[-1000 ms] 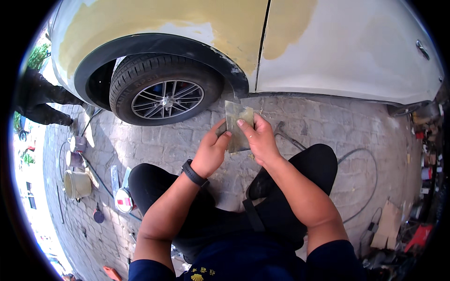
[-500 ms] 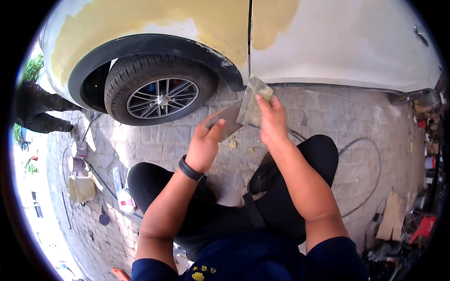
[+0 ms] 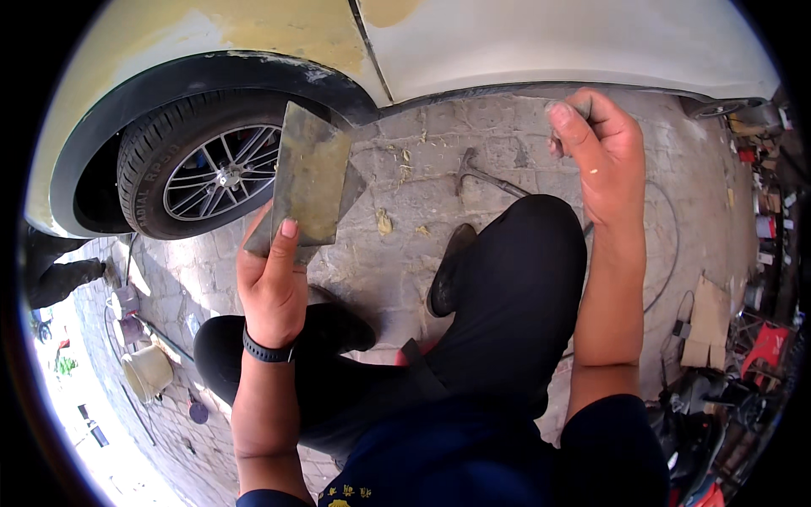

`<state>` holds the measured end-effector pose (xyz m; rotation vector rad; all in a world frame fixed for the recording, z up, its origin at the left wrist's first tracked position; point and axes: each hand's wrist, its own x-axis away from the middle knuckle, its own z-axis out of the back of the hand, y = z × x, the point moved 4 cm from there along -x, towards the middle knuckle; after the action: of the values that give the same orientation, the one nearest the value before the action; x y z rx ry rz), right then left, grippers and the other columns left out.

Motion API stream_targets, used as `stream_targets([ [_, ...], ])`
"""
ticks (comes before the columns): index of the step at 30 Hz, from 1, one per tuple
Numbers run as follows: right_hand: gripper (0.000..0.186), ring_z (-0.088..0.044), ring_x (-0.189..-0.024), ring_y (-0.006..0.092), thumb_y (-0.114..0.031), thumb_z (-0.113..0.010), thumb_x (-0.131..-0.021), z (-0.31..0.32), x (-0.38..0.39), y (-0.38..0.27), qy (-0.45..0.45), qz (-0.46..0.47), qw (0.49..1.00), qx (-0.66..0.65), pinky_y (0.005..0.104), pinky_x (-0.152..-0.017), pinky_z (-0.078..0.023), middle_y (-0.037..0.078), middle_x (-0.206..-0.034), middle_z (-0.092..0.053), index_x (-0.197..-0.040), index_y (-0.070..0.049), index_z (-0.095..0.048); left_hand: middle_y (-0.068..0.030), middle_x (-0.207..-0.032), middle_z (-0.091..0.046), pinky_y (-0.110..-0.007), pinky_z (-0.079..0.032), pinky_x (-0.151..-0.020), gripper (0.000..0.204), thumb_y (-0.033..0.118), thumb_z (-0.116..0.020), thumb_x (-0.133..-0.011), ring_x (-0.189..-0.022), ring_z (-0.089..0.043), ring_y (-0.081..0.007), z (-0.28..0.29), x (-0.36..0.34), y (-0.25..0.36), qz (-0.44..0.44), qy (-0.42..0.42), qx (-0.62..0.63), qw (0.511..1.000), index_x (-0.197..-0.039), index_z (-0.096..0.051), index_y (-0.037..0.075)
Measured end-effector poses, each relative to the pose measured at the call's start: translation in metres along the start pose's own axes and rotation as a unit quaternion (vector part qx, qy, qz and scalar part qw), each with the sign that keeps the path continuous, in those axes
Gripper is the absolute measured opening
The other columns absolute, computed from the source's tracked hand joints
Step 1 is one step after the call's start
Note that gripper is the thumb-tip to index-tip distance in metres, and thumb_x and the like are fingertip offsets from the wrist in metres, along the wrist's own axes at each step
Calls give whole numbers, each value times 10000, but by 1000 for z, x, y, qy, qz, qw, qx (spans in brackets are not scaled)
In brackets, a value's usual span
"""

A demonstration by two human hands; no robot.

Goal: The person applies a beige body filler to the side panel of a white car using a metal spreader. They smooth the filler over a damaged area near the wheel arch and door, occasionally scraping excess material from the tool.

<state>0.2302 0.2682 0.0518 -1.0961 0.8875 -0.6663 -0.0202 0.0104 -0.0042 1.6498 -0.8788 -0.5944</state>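
Observation:
My left hand [image 3: 274, 283] is closed on two flat putty spreaders held one over the other. The upper spreader [image 3: 311, 173] is a squarish plate smeared with yellowish filler; the darker lower spreader [image 3: 353, 188] mostly hides behind it. They are held up in front of the car's wheel [image 3: 228, 173], with my thumb pressing on the upper one's near edge. Off to the right, my right hand [image 3: 604, 156] is raised near the car's sill, its fingers curled in against the thumb. A small greyish bit shows between them, too little to name.
The car's white side [image 3: 557, 42] carries yellow filler patches. A hammer [image 3: 486, 176] lies on the paving beyond my knee, near filler crumbs [image 3: 384, 222]. Buckets [image 3: 146, 372] stand at left, a person's legs [image 3: 63, 275] behind them. Cardboard [image 3: 708, 317] and clutter line the right.
My right hand has let go of the filler-smeared spreader and moved right. My left hand now holds both spreaders, further left. The view has shifted right, bringing the hammer into sight.

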Motion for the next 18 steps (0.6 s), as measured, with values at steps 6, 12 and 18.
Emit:
stream_targets([
  [6, 549, -712, -898, 446, -496, -568, -1050, 22, 33, 307, -131, -170, 906, 366, 511, -806, -533, 282, -888, -708, -965, 33, -693, -75, -1226, -708, -291, -495, -985, 363, 128, -573, -1096, -1109, -630, -130, 21, -1, -61, 134, 41, -75, 987, -1391, -598, -81],
  [12, 577, -583, -1328, 419, -346, -704, -935, 9, 121, 464, -221, -216, 751, 583, 521, -1069, -491, 221, -1577, -469, -1386, -16, -562, -53, -1191, -703, -284, -467, -990, 360, 158, -577, -1098, -1099, -604, -115, 27, -7, -84, 191, 63, -127, 971, -1371, -610, -73],
  [18, 342, -713, -1082, 400, -237, -703, -886, -2, 140, 463, -219, -246, 724, 607, 561, -906, -555, 184, -1213, -717, -1158, -39, -640, -49, -1193, -699, -276, -467, -994, 367, 159, -573, -1099, -1101, -604, -115, 40, -16, -92, 203, 41, -151, 967, -1380, -602, -75],
])
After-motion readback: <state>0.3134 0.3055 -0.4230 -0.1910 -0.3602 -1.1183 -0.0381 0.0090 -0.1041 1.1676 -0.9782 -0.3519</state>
